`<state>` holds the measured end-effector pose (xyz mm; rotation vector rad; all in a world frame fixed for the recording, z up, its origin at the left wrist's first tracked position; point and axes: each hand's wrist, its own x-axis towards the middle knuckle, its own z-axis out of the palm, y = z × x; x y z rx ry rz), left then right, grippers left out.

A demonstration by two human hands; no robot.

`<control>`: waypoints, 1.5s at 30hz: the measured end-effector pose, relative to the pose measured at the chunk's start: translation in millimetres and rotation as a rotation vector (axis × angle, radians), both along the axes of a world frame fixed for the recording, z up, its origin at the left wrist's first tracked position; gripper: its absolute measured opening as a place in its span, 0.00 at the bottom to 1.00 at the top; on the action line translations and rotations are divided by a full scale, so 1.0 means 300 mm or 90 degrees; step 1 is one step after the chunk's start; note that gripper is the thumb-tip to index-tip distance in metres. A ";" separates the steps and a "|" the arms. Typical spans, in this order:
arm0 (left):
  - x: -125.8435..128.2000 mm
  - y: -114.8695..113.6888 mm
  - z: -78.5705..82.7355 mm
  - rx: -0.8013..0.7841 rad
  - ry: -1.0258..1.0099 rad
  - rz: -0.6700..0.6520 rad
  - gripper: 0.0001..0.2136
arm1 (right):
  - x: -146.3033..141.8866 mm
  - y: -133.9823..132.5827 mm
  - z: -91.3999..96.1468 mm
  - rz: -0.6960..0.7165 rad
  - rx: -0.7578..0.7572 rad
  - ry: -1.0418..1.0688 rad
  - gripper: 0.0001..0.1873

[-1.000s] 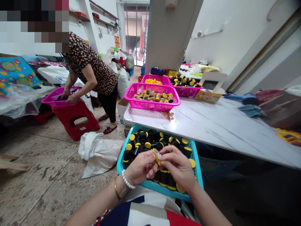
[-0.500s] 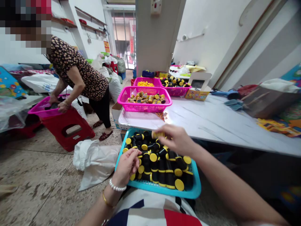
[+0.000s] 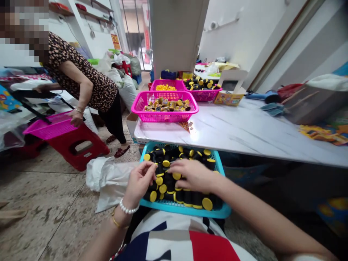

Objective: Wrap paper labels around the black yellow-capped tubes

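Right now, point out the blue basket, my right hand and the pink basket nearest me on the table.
Blue basket [image 3: 187, 211]: head view, on its near rim.
Right hand [image 3: 194, 175]: head view, on the back of the hand.
Pink basket [image 3: 164, 116]: head view, on its near wall.

The right hand [image 3: 194, 175], fingers apart, is over black, yellow-lidded containers [image 3: 195, 198] in a blue basket [image 3: 223, 212]; the left hand [image 3: 140, 181] is at its nine o'clock. At twelve, a pink basket [image 3: 165, 116] rests on the surface [image 3: 231, 127]; at ten, a person [image 3: 89, 79] bends.
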<state>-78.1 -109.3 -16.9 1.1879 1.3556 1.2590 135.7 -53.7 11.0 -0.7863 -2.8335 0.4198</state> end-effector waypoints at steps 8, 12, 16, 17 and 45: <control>0.090 0.013 -0.035 0.039 0.139 -0.153 0.13 | 0.053 -0.064 -0.133 -0.120 -0.049 0.101 0.34; 0.101 -0.005 -0.042 0.081 0.313 -0.196 0.11 | 0.111 -0.043 -0.087 -0.094 -0.101 0.154 0.29; 0.124 -0.018 -0.035 0.013 0.277 -0.309 0.14 | 0.166 0.140 -0.011 -0.266 -0.006 0.273 0.15; 0.131 -0.019 -0.034 0.004 0.260 -0.307 0.14 | 0.176 0.210 0.001 -0.358 0.040 0.277 0.13; 0.080 0.008 -0.032 -0.033 -0.109 -0.036 0.16 | 0.065 0.288 -0.007 -0.338 0.086 0.403 0.05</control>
